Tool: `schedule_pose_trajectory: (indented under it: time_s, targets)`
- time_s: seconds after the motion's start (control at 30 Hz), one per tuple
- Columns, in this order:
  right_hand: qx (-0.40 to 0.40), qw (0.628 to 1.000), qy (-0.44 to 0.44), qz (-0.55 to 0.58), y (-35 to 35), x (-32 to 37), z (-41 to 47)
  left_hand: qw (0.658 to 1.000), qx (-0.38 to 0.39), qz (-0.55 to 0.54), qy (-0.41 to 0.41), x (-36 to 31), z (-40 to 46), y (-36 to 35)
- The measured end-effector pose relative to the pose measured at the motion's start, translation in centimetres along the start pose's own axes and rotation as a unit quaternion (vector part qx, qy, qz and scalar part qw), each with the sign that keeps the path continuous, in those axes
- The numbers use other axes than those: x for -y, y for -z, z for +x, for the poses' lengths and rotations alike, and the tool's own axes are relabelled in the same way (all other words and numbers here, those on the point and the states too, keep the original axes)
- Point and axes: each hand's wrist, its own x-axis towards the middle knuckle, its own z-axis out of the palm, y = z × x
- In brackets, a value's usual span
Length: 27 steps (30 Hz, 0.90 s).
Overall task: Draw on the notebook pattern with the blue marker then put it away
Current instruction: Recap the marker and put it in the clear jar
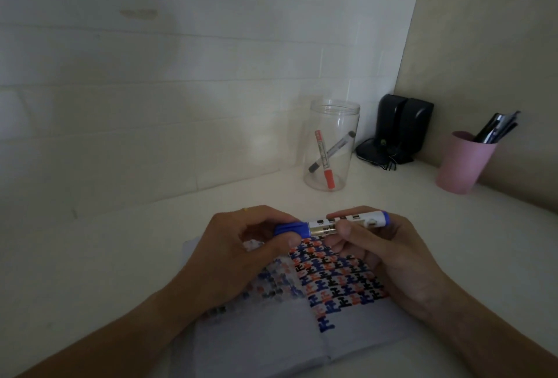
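An open notebook [271, 338] lies on the white desk in front of me, its right page partly filled with a blue, red and black pattern [335, 275]. Above it I hold the blue marker [359, 222] level, pointing left to right. My left hand [241, 250] pinches the blue cap [291, 229] at the marker's left end. My right hand [383, 259] grips the white barrel. The cap sits against the barrel; I cannot tell whether it is fully seated.
A clear plastic jar [332, 117] stands behind the notebook with a red marker [324, 160] and a black marker [338, 148] inside. Black speakers [404, 124] sit in the corner. A pink cup [462, 166] with dark pens stands at the right.
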Motion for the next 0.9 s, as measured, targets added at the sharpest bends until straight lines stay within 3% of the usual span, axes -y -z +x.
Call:
schedule_pose_trajectory:
  time_s: [0.17, 0.6, 0.73, 0.9]
  targets:
    - [-0.002, 1.0, 0.01, 0.023, -0.3, 0.4, -1.6, 0.993, 0.025, -0.102, 0.045, -1.1, -1.0, -0.2]
    - [0.035, 0.996, 0.026, -0.071, -0.5, 0.1, -1.2, 0.99, 0.031, -0.129, 0.052, -0.5, -1.1, 0.0]
    - [0.045, 0.983, 0.061, -0.169, -0.2, 1.1, -1.0, 0.997, 0.004, -0.075, -0.018, -0.8, -0.1, 0.2]
    - [0.073, 0.962, 0.079, -0.25, -1.0, 0.4, -1.0, 0.993, -0.028, -0.11, -0.044, -1.4, 0.5, -0.9]
